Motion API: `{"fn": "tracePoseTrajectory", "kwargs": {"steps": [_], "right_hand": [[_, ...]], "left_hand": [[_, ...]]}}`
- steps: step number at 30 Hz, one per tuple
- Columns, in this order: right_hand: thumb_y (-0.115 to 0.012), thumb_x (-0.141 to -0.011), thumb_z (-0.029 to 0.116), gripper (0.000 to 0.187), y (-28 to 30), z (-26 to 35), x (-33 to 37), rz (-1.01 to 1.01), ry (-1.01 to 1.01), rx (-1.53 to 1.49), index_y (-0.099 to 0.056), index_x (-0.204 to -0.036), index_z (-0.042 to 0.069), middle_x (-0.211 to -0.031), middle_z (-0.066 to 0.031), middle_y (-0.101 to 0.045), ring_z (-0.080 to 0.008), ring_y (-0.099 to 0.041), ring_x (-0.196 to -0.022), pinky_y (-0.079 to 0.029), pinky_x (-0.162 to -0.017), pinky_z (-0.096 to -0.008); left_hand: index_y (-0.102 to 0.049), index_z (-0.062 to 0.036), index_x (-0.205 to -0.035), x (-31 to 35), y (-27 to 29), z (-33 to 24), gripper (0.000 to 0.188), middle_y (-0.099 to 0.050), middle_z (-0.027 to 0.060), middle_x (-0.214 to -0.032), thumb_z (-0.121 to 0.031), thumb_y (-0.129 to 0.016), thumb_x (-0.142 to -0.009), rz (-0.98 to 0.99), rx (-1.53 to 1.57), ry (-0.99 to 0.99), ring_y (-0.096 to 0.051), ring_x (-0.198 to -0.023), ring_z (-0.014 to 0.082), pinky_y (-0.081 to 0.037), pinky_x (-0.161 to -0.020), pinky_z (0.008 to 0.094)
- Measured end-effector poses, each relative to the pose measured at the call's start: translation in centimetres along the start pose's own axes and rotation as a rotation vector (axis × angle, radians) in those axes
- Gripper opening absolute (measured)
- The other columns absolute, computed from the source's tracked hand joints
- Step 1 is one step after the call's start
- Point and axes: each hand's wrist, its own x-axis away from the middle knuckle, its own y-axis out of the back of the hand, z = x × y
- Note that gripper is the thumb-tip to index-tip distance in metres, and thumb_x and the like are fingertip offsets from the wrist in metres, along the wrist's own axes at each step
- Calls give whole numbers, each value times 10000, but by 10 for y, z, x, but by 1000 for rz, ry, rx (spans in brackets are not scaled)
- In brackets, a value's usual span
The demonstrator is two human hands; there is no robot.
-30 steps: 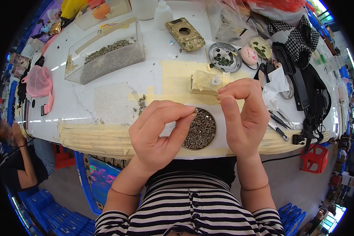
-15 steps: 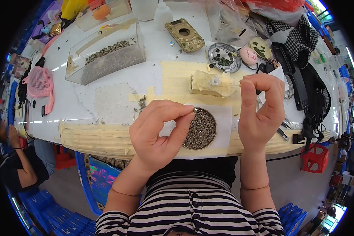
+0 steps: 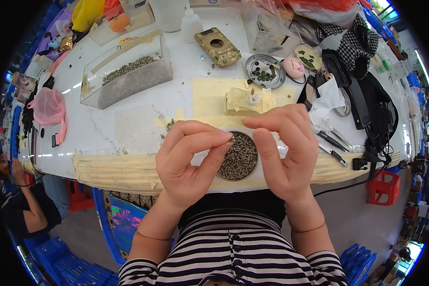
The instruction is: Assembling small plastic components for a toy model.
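Note:
My left hand (image 3: 188, 159) is closed in a pinch at the left rim of a round dish (image 3: 256, 164) full of small grey metal pieces (image 3: 238, 159). A tiny grey piece (image 3: 232, 137) shows at its fingertips. Just right of the dish, my right hand (image 3: 288, 152) has its thumb and forefinger curled toward the left fingertips; whatever lies between them is hidden. Beyond both hands stands a tape-wrapped block (image 3: 238, 102) with a small white cup (image 3: 254, 99) on it.
A clear bin (image 3: 138, 85) of grey pieces stands back left, near a pink mesh bag (image 3: 49, 107). A camouflage toy hull (image 3: 218, 46) and a round tin (image 3: 277, 81) with dark green parts lie farther back. Tweezers (image 3: 336, 143) and a cutter (image 3: 332, 155) lie right.
My right hand has come left and nearer, away from the cup, where a thin rod ran to its fingertips. My left hand stays pinched near the dish. The whole view has shifted slightly.

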Motion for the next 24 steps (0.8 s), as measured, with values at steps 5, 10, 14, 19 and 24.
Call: {"fn": "tracePoseTrajectory", "kwargs": {"steps": [5, 10, 14, 19, 24], "right_hand": [[-768, -831, 72, 83, -12, 0, 9, 134, -284, -440, -722, -887, 30, -798, -53, -654, -218, -561, -759, -438, -693, -303], [-801, -774, 50, 125, -11, -1, 10, 35, -74, -160, -730, -877, 53, -797, -37, -653, -205, -557, -751, -445, -685, -287], [-814, -723, 44, 224, -15, 5, 15, -75, 143, 160, -758, -939, 70, -843, -22, -662, -207, -543, -759, -454, -689, -300], [-803, -739, 65, 305, -13, 8, 21, -46, 261, 275, -778, -1043, 82, -885, -24, -671, -214, -539, -794, -459, -701, -317], [-809, -724, 75, 307, -16, 0, 21, -69, 234, 249, -778, -1029, 88, -883, -19, -670, -212, -541, -774, -448, -688, -312]], "left_hand": [[-733, -40, -950, 2, -2, 1, 204, -641, 60, -908, 41, -791, -773, -2, -91, -50, -600, -796, 190, -476, -672, 279], [-727, -51, -941, 4, -3, 2, 224, -627, 54, -900, 29, -804, -747, 0, -187, -67, -574, -790, 209, -452, -668, 302], [-724, -57, -946, 6, -6, 2, 240, -623, 54, -909, 28, -805, -736, -10, -268, -58, -570, -813, 215, -450, -688, 312], [-725, -55, -950, 7, -5, 3, 244, -622, 57, -913, 28, -804, -735, -17, -258, 13, -571, -826, 219, -450, -707, 314], [-728, -50, -944, 5, -6, 3, 231, -630, 60, -911, 27, -803, -740, -26, -179, 67, -578, -828, 209, -463, -710, 298]]}}
